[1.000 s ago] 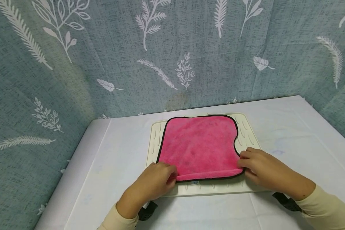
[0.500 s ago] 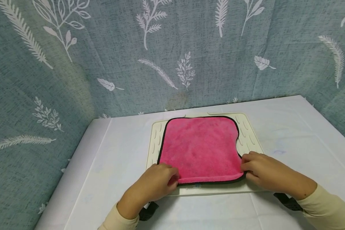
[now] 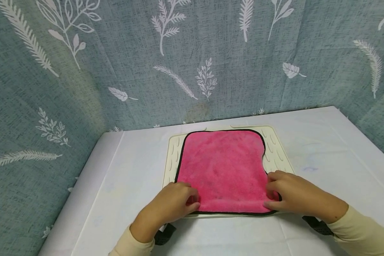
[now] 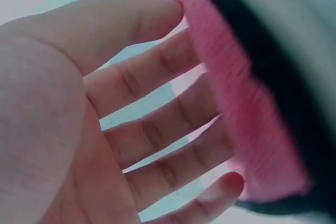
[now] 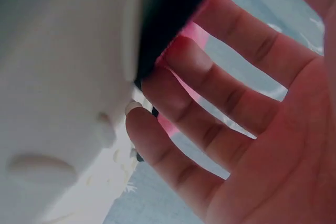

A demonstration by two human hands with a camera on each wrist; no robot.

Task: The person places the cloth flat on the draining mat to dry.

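Note:
A pink plush cloth (image 3: 224, 167) with a black bound edge lies spread over a cream mat (image 3: 275, 153) with raised oblong ridges. At the cloth's near left corner is my left hand (image 3: 177, 197); in the left wrist view its fairly straight fingers (image 4: 152, 82) and thumb tip touch the pink pile beside the dark border (image 4: 252, 51). My right hand (image 3: 291, 190) rests on the near right corner, thumb and fingers apart. The right wrist view has its extended fingertips (image 5: 184, 59) against the cloth's edge. A concave bend shows in the cloth's right side.
The mat sits on a table covered in white cloth (image 3: 131, 167). Behind and at both sides hangs a blue-green curtain (image 3: 128, 64) with white leaf prints. A dark wrist device (image 3: 164, 234) shows under the left wrist.
The cloth's near edge has come towards me, and the rolled strip along it has flattened out. My hands stay at the near corners, the right one slightly lower, its thumb now parted from the fingers.

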